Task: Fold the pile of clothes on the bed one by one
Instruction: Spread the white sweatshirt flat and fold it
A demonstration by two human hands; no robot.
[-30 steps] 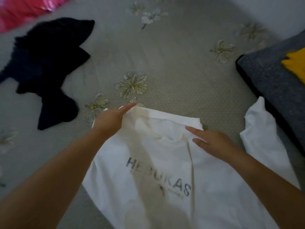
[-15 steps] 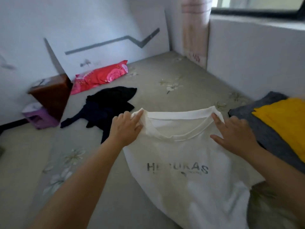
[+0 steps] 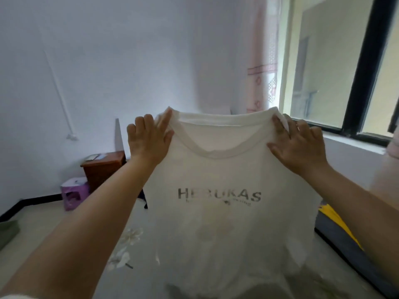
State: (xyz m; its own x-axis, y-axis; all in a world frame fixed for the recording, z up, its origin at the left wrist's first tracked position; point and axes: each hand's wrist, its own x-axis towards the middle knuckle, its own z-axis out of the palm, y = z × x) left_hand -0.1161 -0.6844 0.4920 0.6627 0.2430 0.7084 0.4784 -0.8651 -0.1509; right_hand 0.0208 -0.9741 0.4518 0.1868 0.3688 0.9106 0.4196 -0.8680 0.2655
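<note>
White cotton fills my view: the white T-shirt (image 3: pixel 218 190) is up in the air, print side toward me, hanging from its shoulders above the bed (image 3: pixel 138 251). The left hand (image 3: pixel 149 141) has its fingers (image 3: pixel 165 117) pinching the shoulder seam on that side, thumb in front, the rest curled behind the cloth. The right hand (image 3: pixel 300 145) grips the opposite shoulder, fingers spread over the fabric and the corner caught under them. The hem trails down out of my sight, so I can't tell whether it touches the bed.

Progress, as I read it: this shirt is not folded at all yet, it's only held out flat and straight, which I take as the shake-out before laying it down. At the right edge I see a yellow garment (image 3: pixel 336 221) lying on a grey garment (image 3: pixel 345 251), flat and stacked, so those look already done. How much of the pile remains I can't say; the shirt hides most of the bed. A wooden cabinet (image 3: pixel 103 169) and a purple stool (image 3: pixel 74 193) stand by the wall.
</note>
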